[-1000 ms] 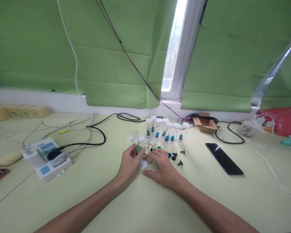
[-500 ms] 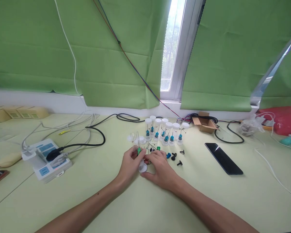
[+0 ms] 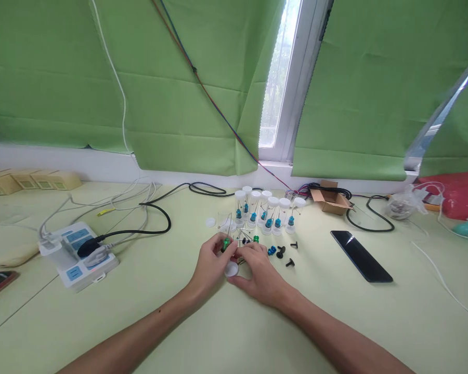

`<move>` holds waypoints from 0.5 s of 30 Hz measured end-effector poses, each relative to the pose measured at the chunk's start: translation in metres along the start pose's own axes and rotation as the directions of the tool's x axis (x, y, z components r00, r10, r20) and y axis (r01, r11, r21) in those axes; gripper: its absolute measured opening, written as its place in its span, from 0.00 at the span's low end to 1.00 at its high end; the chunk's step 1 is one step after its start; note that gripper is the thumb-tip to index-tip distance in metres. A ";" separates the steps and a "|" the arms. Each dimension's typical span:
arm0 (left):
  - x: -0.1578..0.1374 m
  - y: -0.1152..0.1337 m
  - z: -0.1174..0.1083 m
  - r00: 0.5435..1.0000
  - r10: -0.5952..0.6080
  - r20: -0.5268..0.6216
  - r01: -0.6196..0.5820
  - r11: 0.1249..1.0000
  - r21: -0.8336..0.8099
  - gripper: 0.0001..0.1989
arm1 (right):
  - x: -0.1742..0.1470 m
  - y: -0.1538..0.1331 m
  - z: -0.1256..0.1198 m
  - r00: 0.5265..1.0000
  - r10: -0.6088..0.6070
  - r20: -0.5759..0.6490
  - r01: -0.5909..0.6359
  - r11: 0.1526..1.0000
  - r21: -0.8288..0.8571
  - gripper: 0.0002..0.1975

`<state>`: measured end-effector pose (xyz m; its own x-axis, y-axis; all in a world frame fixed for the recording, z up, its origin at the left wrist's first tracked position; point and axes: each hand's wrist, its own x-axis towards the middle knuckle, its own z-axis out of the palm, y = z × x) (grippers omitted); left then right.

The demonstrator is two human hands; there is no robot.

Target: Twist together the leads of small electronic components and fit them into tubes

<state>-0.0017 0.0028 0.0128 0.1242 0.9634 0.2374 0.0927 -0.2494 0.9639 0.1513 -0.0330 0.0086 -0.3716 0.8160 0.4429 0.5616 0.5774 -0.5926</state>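
My left hand [image 3: 209, 262] is closed in a pinch around a small green knob [image 3: 226, 244] with a thin metal rod rising from it. Beside it, my right hand [image 3: 257, 267] has its fingers curled, the fingertips almost meeting my left thumb; whatever they pinch is hidden. A round white cap [image 3: 231, 269] sits between the hands, close to my right thumb. Just behind are a clear tube [image 3: 224, 221], loose metal rods and another green knob [image 3: 256, 239]. Blue knobs [image 3: 272, 250] and black T-shaped pieces [image 3: 281, 252] lie to the right.
Several white-capped clear tubes [image 3: 273, 201] with blue knobs inside stand behind my hands. A small cardboard box [image 3: 330, 200] and black cables are at the back. A phone [image 3: 361, 256] lies at right, a power strip [image 3: 86, 254] with plugs at left.
The green knob and its rod have turned slightly in my left hand, and the rod leans more to the right. My right hand is almost unmoved. The whole view has shifted a little.
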 end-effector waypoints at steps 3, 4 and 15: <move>0.001 -0.001 0.000 1.000 -0.004 -0.018 0.004 1.000 0.004 0.11 | 0.000 0.000 0.000 1.000 0.004 0.001 -0.004 1.000 0.027 0.18; 0.001 -0.001 0.000 1.000 -0.007 -0.027 0.007 1.000 0.001 0.11 | 0.000 0.001 0.000 1.000 0.005 0.001 -0.005 1.000 0.030 0.19; 0.001 0.001 -0.001 0.998 0.045 -0.041 -0.041 0.995 0.088 0.10 | -0.001 0.000 -0.001 0.999 0.043 -0.001 -0.042 0.997 0.062 0.19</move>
<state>-0.0026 0.0037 0.0137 0.0881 0.9544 0.2853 0.1740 -0.2968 0.9390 0.1527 -0.0333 0.0089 -0.3463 0.8398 0.4181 0.5302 0.5429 -0.6512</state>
